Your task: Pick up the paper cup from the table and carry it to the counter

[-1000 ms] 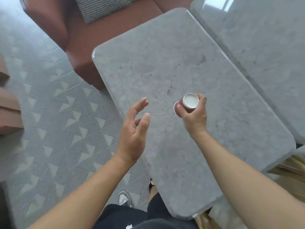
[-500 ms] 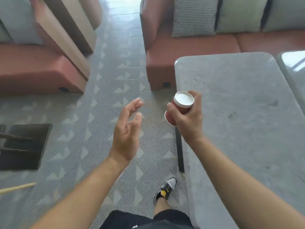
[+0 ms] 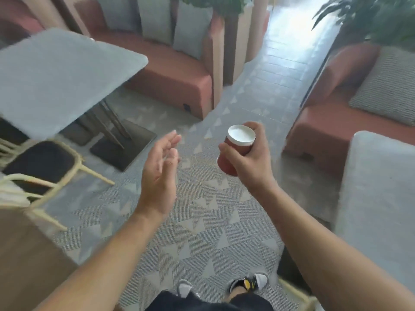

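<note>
My right hand (image 3: 249,161) grips a small red paper cup (image 3: 235,149) with a white rim, held in the air above the patterned carpet and tilted so that its white end faces the camera. My left hand (image 3: 160,169) hovers empty a short way left of the cup, palm turned toward it and fingers straight and relaxed. Neither hand touches any furniture.
A grey stone table (image 3: 379,198) edges in at the right, another grey table (image 3: 54,72) stands at the left with a pale-framed chair (image 3: 42,167) under it. Terracotta sofas (image 3: 170,79) with grey cushions flank a tiled aisle ahead. My shoes (image 3: 249,282) stand on the carpet.
The view has swung left, away from the grey table and toward the aisle between the sofas. My right hand has carried the cup off the table's edge; my left hand stays open beside it.
</note>
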Tool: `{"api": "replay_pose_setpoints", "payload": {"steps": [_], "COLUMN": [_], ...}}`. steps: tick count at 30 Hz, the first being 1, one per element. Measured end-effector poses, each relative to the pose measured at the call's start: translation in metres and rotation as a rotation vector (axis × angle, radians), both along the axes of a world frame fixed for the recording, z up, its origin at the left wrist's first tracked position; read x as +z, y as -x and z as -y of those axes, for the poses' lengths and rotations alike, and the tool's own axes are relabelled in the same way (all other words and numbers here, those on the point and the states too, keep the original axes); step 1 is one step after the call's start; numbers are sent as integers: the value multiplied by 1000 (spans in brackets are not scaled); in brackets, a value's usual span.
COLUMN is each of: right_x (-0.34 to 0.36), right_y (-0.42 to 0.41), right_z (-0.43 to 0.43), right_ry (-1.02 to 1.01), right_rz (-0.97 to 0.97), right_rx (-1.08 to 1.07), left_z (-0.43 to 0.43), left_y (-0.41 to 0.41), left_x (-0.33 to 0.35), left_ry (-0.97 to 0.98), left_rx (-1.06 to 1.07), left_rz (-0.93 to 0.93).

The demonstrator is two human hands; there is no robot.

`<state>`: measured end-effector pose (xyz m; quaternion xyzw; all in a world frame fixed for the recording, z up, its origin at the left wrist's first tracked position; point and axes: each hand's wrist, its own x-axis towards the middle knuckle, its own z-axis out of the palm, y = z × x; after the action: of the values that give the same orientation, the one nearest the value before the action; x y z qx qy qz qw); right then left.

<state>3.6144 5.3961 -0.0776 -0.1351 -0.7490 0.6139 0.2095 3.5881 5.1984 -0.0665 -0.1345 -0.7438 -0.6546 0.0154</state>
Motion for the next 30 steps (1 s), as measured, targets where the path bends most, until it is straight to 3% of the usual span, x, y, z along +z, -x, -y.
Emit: {"api": "replay_pose_setpoints", "payload": {"steps": [10,21,30], "right_x": [40,61,55], "right_y": [43,84,174], "right_z": [224,454,606], "right_ry": [-24,-15,25], "right_rz": [-73,-115,-119], "right_rx": [460,962,1155], "left_z": [223,401,528], "left_y": [-25,-63,-4], "left_x": [43,57,45], "left_ry": [8,-64,-60], "left_rx": [401,863,1100], "left_rz": [-113,-186,-179]}}
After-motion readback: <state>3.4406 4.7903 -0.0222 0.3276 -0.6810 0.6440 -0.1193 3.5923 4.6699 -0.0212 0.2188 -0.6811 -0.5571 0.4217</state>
